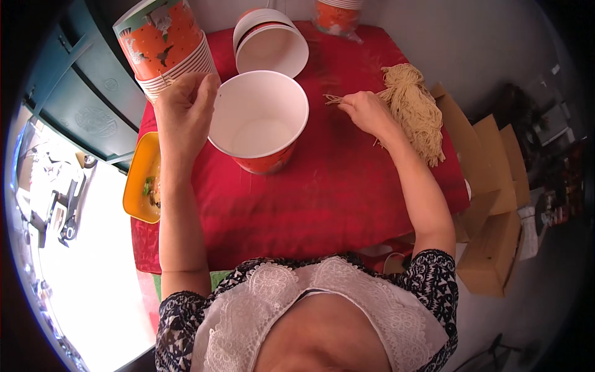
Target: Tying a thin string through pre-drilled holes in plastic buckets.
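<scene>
My right hand (367,113) is closed in a pinch on a few thin beige strings (333,98), whose ends stick out past its fingertips. Just beyond that wrist lies a thick bundle of the same strings (414,115) on the red cloth. My left hand (186,105) is closed in front of a stack of orange printed paper buckets (162,46); pale thin bits show by its fingers, but what it grips is not clear. Between my hands an open paper bucket (259,115), white inside and orange outside, stands upright and looks bare within.
Nested buckets (273,49) lie on their side at the far edge, with another wrapped stack (338,15) behind. A yellow tub (141,180) is left of my forearm. Red cloth (297,211) covers the table. Cardboard boxes (489,260) stand at the right, a dark green door (87,80) at the left.
</scene>
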A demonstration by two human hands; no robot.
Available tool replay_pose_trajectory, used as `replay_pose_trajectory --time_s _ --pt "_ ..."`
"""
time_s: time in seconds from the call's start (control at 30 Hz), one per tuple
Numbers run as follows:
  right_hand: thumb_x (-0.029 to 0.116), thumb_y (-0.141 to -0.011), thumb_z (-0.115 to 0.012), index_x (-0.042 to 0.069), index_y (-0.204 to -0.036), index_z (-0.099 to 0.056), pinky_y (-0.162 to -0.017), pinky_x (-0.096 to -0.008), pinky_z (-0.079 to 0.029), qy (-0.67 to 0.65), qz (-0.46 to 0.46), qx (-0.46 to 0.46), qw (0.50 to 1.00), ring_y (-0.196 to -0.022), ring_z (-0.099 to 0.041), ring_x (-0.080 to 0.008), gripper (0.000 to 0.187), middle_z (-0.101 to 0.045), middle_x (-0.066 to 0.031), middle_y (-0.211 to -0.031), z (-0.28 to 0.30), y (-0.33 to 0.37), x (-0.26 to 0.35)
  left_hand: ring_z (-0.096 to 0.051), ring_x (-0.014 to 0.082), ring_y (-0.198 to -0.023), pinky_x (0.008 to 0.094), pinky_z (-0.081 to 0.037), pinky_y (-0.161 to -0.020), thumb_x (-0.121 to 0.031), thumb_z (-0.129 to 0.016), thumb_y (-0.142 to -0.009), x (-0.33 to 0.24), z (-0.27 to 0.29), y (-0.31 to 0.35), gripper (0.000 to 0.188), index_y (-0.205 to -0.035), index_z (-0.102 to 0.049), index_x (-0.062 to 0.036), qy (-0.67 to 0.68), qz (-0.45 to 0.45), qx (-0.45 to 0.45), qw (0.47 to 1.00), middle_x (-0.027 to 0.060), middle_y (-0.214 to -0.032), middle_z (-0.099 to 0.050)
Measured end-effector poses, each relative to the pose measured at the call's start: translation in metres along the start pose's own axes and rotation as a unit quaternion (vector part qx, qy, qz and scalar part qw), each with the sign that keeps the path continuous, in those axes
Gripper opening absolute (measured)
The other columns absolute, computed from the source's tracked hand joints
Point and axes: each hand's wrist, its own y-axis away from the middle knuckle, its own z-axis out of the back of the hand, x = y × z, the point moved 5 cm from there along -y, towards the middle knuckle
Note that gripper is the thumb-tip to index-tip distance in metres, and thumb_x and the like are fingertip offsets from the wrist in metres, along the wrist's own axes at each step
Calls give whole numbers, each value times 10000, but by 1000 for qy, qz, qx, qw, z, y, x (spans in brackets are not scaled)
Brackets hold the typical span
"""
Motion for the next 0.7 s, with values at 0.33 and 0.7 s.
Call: replay_pose_trajectory --time_s 0.33,0.7 --pt "124 -926 -609 -26 -966 -695 -647 -274 -494 -281 43 56 957 -708 -636 -130 178 -697 -111 -796 61 27 129 -593 78 -628 248 -463 -573 -82 -619 -884 -36 -15 29 140 -941 -691 23 53 -37 117 991 76 -726 -673" --pt "96 -937 -601 -37 -955 -698 -670 -230 -498 -395 41 41 917 -770 -639 -91 166 -715 -99 -844 77 50 159 -483 35 -656 193 -374 -568 -23 -664 -836 -69 -26 54 119 -952 -649 1 117 -36 322 939 -15 -838 -623"
